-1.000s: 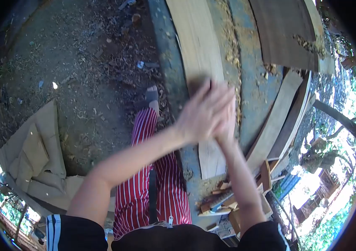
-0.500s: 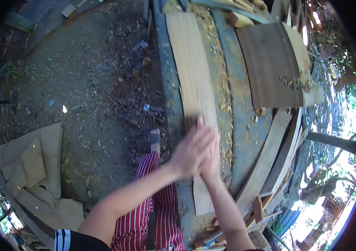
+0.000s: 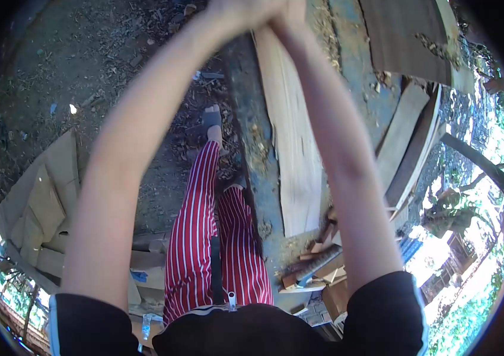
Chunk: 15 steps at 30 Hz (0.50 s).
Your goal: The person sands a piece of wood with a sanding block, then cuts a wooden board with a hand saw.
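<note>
Both my arms reach up to the top edge, over a long pale wooden board (image 3: 299, 172) lying lengthwise on a worn blue bench (image 3: 259, 151). My left hand (image 3: 245, 8) and my right hand (image 3: 290, 10) meet there, close together or overlapping, at the board's far part. The picture edge cuts off the fingers, and motion blurs what shows of the hands. Whether anything is in them is hidden. The near end of the board shows fully, with a ragged left edge.
A broad brown panel (image 3: 407, 38) lies right of the board. Curved planks (image 3: 403, 127) rest below it, and wood offcuts (image 3: 323, 255) pile near the bench end. Cardboard sheets (image 3: 44, 202) cover ground at left. Shavings are scattered about.
My hands have gone from the board's middle, pressed together beside a dark blurred thing, to the top edge. The view has tipped down, showing more of my legs and shirt.
</note>
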Each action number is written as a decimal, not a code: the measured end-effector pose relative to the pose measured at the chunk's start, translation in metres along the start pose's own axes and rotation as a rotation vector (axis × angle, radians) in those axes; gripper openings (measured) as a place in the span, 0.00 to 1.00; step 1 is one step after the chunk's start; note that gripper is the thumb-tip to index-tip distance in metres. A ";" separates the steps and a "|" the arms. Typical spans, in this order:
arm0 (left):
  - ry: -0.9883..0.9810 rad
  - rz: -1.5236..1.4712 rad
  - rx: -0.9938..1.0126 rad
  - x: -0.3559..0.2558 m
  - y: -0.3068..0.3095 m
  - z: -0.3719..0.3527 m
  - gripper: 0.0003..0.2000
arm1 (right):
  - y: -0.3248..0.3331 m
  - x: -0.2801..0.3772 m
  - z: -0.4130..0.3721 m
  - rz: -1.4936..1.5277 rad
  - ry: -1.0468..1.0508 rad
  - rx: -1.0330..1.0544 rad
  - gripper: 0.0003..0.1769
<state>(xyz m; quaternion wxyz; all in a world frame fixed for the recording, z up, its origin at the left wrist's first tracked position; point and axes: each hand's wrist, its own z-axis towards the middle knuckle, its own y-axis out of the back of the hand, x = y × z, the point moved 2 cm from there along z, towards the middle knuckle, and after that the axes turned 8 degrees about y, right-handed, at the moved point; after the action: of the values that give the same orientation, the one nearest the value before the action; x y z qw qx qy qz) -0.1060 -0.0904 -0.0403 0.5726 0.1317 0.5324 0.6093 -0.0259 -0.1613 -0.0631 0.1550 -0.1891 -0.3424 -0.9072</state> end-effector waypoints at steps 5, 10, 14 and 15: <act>0.036 -0.278 0.312 -0.168 0.026 -0.226 0.27 | 0.139 0.174 -0.183 -0.236 -0.352 0.668 0.34; -0.082 -0.507 0.754 -0.299 0.062 -0.386 0.35 | 0.253 0.296 -0.373 -0.359 -0.618 0.894 0.30; -0.104 -0.563 0.844 -0.303 0.063 -0.393 0.38 | 0.270 0.304 -0.377 -0.257 -0.578 0.739 0.31; -0.072 -0.595 0.839 -0.292 0.059 -0.378 0.38 | 0.256 0.286 -0.364 -0.262 -0.546 0.709 0.31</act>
<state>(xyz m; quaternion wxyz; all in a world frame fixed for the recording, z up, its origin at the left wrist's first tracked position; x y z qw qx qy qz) -0.3397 -0.5102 -0.0122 0.6370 0.2140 0.7254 0.1489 -0.2592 -0.6357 -0.0434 -0.0014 -0.3115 -0.6804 -0.6633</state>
